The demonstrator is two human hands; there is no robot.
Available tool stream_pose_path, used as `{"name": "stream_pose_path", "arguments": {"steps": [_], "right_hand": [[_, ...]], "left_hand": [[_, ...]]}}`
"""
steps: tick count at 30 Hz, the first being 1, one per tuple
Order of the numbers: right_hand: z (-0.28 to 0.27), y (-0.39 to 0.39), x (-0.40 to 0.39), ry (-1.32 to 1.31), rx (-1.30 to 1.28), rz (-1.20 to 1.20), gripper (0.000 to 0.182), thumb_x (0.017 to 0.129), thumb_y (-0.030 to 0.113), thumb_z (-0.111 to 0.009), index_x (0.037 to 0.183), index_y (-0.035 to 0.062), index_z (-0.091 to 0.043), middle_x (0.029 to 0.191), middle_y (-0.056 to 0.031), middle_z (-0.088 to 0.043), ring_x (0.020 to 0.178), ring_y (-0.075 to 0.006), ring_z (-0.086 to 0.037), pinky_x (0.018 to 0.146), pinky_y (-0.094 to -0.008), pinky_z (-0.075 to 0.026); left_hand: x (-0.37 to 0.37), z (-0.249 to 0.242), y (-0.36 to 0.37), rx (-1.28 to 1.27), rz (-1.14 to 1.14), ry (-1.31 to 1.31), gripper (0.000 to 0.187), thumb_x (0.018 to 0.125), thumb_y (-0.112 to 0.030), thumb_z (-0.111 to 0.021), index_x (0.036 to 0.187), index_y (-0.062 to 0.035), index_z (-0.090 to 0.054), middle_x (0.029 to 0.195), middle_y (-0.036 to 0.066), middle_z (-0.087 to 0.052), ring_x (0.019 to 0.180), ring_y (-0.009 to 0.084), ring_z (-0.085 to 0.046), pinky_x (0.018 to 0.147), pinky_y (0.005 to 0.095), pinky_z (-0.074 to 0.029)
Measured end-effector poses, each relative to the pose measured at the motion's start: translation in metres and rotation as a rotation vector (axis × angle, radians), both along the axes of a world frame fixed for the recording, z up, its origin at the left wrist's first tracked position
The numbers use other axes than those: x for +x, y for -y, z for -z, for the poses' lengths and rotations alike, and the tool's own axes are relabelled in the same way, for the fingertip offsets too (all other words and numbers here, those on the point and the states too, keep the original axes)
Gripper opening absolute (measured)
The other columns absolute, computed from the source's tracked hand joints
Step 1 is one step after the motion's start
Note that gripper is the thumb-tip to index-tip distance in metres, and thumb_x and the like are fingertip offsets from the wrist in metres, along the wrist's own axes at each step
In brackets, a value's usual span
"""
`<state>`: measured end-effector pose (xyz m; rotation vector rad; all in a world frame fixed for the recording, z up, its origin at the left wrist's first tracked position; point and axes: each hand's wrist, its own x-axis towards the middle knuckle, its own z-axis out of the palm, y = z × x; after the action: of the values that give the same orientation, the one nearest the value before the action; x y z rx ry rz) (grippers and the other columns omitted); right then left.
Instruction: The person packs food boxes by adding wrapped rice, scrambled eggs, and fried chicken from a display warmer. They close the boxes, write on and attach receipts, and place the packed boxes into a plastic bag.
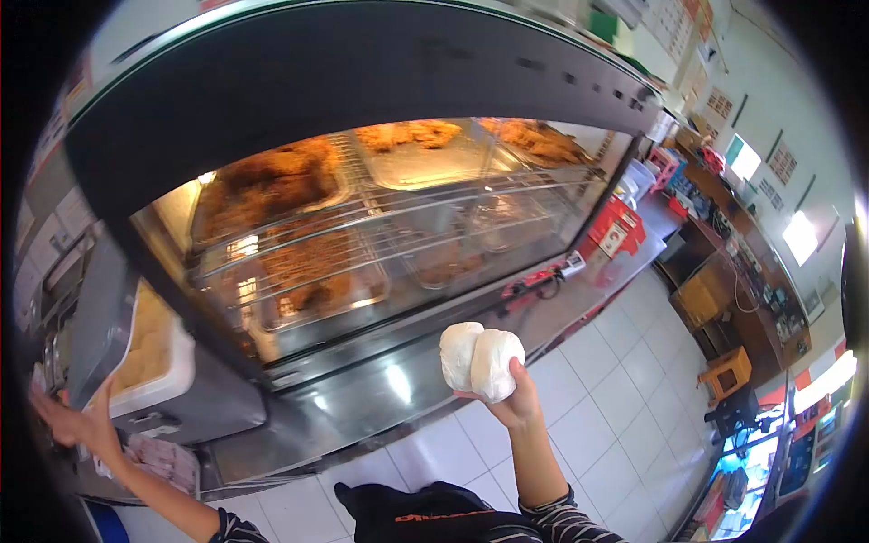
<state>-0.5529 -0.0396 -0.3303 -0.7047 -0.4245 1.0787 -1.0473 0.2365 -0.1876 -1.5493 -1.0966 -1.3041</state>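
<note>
My right hand (518, 398) is closed around two white, rounded bundles (480, 360) pressed side by side, apparently wrapped in paper or thin plastic. It holds them over the floor, in front of the metal counter. At the far left, my left hand (80, 423) is stretched out with its fingers apart and nothing visible in it. Close to that hand stands a grey box (204, 407) with a white inner rim, its dark lid (101, 317) raised. Pale yellow, rounded pieces (149, 339) fill the box.
A lit display case (380, 59) holds trays of browned, fried-looking food (272, 181). Below it runs a metal counter (353, 394). A red box (617, 231) stands at its far end. A wooden stool (727, 373) is on the tiled floor (597, 380) to the right.
</note>
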Motion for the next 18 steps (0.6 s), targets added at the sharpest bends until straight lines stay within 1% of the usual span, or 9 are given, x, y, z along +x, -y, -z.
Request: {"name": "stream_pose_path", "arguments": {"steps": [2, 4, 5, 7, 9, 11, 12, 15, 18], "right_hand": [[0.007, 0.027, 0.049, -0.052, 0.006, 0.042, 0.075, 0.079, 0.050, -0.063, 0.134, 0.0072, -0.036, 0.129, -0.0156, -0.047, 0.114, -0.0373, -0.051, 0.084, -0.0571, -0.049], [0.014, 0.045, 0.091, -0.115, 0.030, 0.053, 0.073, 0.080, 0.050, -0.062, 0.133, 0.0072, -0.036, 0.129, -0.0149, -0.047, 0.114, -0.0360, -0.051, 0.085, -0.0553, -0.048], [0.020, 0.050, 0.114, -0.118, 0.028, 0.051, 0.073, 0.080, 0.050, -0.062, 0.133, 0.0072, -0.036, 0.129, -0.0149, -0.047, 0.114, -0.0360, -0.051, 0.085, -0.0553, -0.048], [0.037, 0.059, 0.158, -0.135, 0.038, 0.000, 0.066, 0.080, 0.036, -0.068, 0.132, 0.0052, -0.039, 0.122, -0.0115, -0.053, 0.113, -0.0248, -0.053, 0.092, -0.0431, -0.046], [0.043, 0.064, 0.201, -0.030, -0.069, -0.006, 0.054, 0.078, 0.021, -0.073, 0.122, 0.0051, -0.046, 0.116, -0.0088, -0.056, 0.103, -0.0166, -0.055, 0.089, -0.0342, -0.046], [0.041, 0.071, 0.255, 0.142, -0.106, -0.089, 0.049, 0.075, 0.018, -0.075, 0.115, 0.0052, -0.048, 0.111, -0.0065, -0.057, 0.100, -0.0144, -0.054, 0.087, -0.0314, -0.045], [0.029, 0.075, 0.294, 0.154, -0.103, -0.043, 0.049, 0.075, 0.018, -0.075, 0.115, 0.0052, -0.048, 0.111, -0.0065, -0.057, 0.100, -0.0144, -0.054, 0.087, -0.0314, -0.045], [-0.007, 0.095, 0.414, 0.531, -0.191, -0.049, 0.051, 0.072, 0.018, -0.078, 0.112, 0.0060, -0.049, 0.107, -0.0059, -0.058, 0.097, -0.0153, -0.055, 0.084, -0.0307, -0.045], [-0.031, 0.121, 0.556, 0.999, -0.560, 0.385, 0.051, 0.070, 0.015, -0.078, 0.112, 0.0060, -0.049, 0.104, -0.0085, -0.060, 0.094, -0.0177, -0.057, 0.082, -0.0321, -0.047]], "left_hand": [[0.051, 0.010, 0.028, 0.106, -0.110, 0.332, 0.079, 0.069, -0.028, -0.079, 0.132, -0.0019, -0.040, 0.135, 0.018, -0.041, 0.123, 0.0321, -0.040, 0.104, 0.0415, -0.030], [0.146, 0.023, 0.068, -0.047, 0.251, 0.242, 0.065, 0.076, -0.027, -0.073, 0.127, 0.0015, -0.045, 0.127, 0.017, -0.048, 0.118, 0.0306, -0.045, 0.102, 0.0410, -0.032], [0.243, 0.035, 0.107, -0.314, 0.462, 0.343, 0.057, 0.081, -0.026, -0.068, 0.125, 0.0015, -0.045, 0.124, 0.016, -0.050, 0.117, 0.0275, -0.045, 0.103, 0.0404, -0.031], [0.387, 0.078, 0.149, -0.931, 1.091, 0.108, 0.057, 0.079, -0.028, -0.068, 0.125, -0.0024, -0.047, 0.122, 0.012, -0.050, 0.109, 0.0236, -0.051, 0.093, 0.0365, -0.040], [0.511, 0.142, 0.194, -1.815, 1.762, 0.628, 0.072, 0.082, -0.048, -0.063, 0.134, -0.0046, -0.037, 0.129, 0.008, -0.045, 0.113, 0.0217, -0.051, 0.093, 0.0364, -0.043], [0.613, 0.196, 0.232, -1.983, 1.633, 1.121, 0.068, 0.083, -0.048, -0.061, 0.131, -0.0057, -0.039, 0.124, 0.008, -0.051, 0.111, 0.0227, -0.053, 0.091, 0.0385, -0.045], [0.651, 0.214, 0.229, -2.081, 1.778, 1.257, 0.059, 0.085, -0.043, -0.059, 0.128, -0.0059, -0.042, 0.121, 0.009, -0.053, 0.113, 0.0237, -0.052, 0.093, 0.0409, -0.044], [0.771, 0.223, 0.240, -2.187, 1.706, 1.511, 0.053, 0.088, -0.039, -0.057, 0.127, -0.0055, -0.043, 0.122, 0.010, -0.053, 0.114, 0.0256, -0.051, 0.095, 0.0430, -0.042], [0.874, 0.219, 0.250, -2.297, 1.616, 1.449, 0.053, 0.087, -0.037, -0.060, 0.126, -0.0054, -0.044, 0.119, 0.010, -0.055, 0.111, 0.0252, -0.053, 0.094, 0.0440, -0.043]]}}
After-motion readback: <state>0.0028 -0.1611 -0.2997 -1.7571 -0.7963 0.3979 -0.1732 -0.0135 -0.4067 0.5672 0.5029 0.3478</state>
